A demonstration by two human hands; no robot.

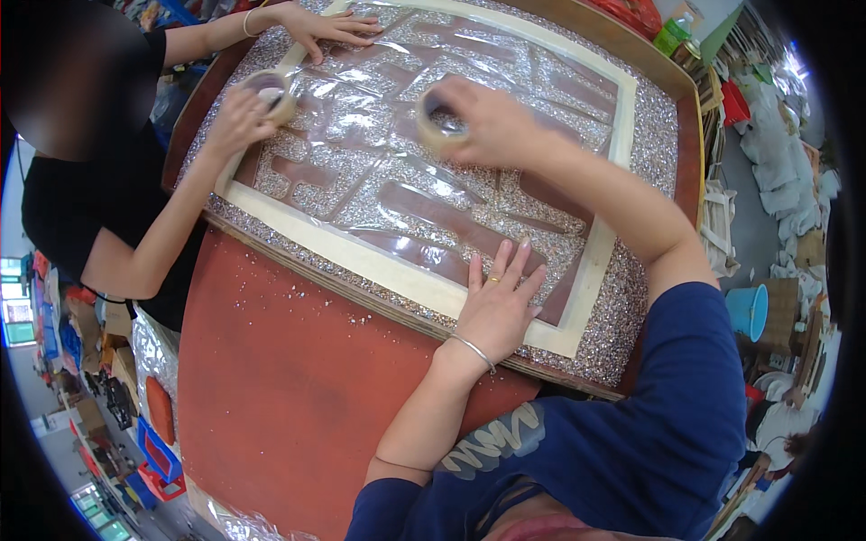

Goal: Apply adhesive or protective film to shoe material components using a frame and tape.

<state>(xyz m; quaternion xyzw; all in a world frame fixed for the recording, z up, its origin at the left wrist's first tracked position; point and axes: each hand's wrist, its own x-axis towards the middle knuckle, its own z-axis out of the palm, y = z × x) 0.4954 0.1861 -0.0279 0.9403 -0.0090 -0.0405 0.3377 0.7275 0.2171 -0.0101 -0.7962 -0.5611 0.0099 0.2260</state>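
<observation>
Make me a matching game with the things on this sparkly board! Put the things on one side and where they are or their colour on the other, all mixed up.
Things:
1. right hand
2. left hand
3. bucket
4. bottle

Places or colours:
A. green, beyond the board's far edge
B. lies flat on the clear film
C. holds a tape roll
D. blue, on the floor at the right

Pairs: 1-C, 2-B, 3-D, 4-A
</observation>
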